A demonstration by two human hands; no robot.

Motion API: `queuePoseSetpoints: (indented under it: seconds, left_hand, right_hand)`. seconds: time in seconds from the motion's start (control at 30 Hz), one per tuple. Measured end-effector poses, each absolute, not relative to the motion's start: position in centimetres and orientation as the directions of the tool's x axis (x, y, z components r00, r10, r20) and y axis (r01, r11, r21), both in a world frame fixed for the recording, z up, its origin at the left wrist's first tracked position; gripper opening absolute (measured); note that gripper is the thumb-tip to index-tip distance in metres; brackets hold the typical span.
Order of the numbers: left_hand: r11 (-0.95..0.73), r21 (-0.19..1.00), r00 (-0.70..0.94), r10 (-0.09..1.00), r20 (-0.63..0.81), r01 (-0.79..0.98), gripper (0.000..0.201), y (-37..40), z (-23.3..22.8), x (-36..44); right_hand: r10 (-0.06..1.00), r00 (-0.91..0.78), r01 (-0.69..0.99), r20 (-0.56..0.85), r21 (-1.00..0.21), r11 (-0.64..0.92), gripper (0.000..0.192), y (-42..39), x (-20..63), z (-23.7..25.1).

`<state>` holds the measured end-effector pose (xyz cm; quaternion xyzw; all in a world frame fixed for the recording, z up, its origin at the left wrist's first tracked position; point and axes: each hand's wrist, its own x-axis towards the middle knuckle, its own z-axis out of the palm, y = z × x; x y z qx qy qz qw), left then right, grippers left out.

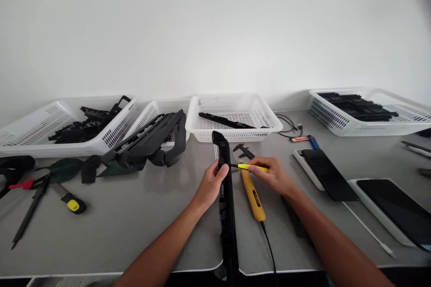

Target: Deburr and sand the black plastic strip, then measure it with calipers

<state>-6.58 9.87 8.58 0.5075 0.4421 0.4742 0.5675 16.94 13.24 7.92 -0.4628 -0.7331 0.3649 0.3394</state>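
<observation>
A long black plastic trim piece (pixel 226 197) stretches from near the middle basket down past the table's front edge. My left hand (pixel 213 184) is closed around its upper part, the thumb on top. In my right hand (pixel 274 174) is a slim yellow-handled tool (pixel 243 166), pinched near its rear end. Its thin dark tip touches or lies just over the trim piece beside my left thumb; its exact kind is unclear. Just below the right hand lies a yellow corded power tool (pixel 253 196). A dark caliper (pixel 244 150) lies behind it.
White baskets (pixel 232 134) line the wall, several holding black plastic parts. Grey-black trim pieces (pixel 161 139) lean over one basket. At left lie a black-and-yellow-handled tool (pixel 74 203) and a black bar (pixel 31 213). Phones (pixel 328 172) and a white cable (pixel 367 228) lie at right.
</observation>
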Motion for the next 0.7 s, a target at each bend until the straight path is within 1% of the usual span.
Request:
queuePoseSetpoints:
  seconds: [0.1, 0.17, 0.23, 0.3, 0.43, 0.53, 0.7]
  left_hand:
    - [0.040, 0.996, 0.166, 0.986, -0.026, -0.084, 0.062, 9.90, 8.55, -6.62]
    - [0.051, 0.992, 0.141, 0.989, -0.034, -0.117, 0.064, 10.00, 8.27, -6.62]
    - [0.070, 0.983, 0.086, 0.995, -0.056, -0.169, 0.067, 10.10, 7.93, -6.62]
    - [0.084, 0.980, 0.021, 0.996, -0.081, -0.183, 0.072, 10.15, 7.72, -6.66]
    - [0.071, 0.996, -0.085, 0.994, -0.076, -0.059, 0.084, 9.97, 7.93, -6.86]
    - [0.067, 0.998, -0.099, 0.993, -0.067, 0.002, 0.085, 9.83, 8.15, -6.96]
    - [0.058, 0.998, -0.094, 0.994, -0.056, 0.019, 0.088, 9.90, 7.91, -6.93]
  right_hand:
    - [0.952, -0.249, 0.449, 0.178, -0.849, 0.276, 0.054, 13.41, 17.08, 7.60]
    - [0.958, -0.219, 0.461, 0.187, -0.845, 0.271, 0.054, 13.46, 17.08, 7.49]
    - [0.951, -0.250, 0.468, 0.181, -0.838, 0.282, 0.054, 13.40, 17.01, 7.53]
    - [0.936, -0.307, 0.462, 0.172, -0.833, 0.304, 0.054, 13.27, 16.93, 7.69]
    - [0.903, -0.390, 0.417, 0.180, -0.840, 0.348, 0.055, 12.96, 16.82, 7.94]
    - [0.886, -0.419, 0.396, 0.200, -0.837, 0.377, 0.052, 12.84, 16.64, 7.91]
    - [0.881, -0.421, 0.398, 0.214, -0.829, 0.392, 0.048, 12.79, 16.43, 7.83]
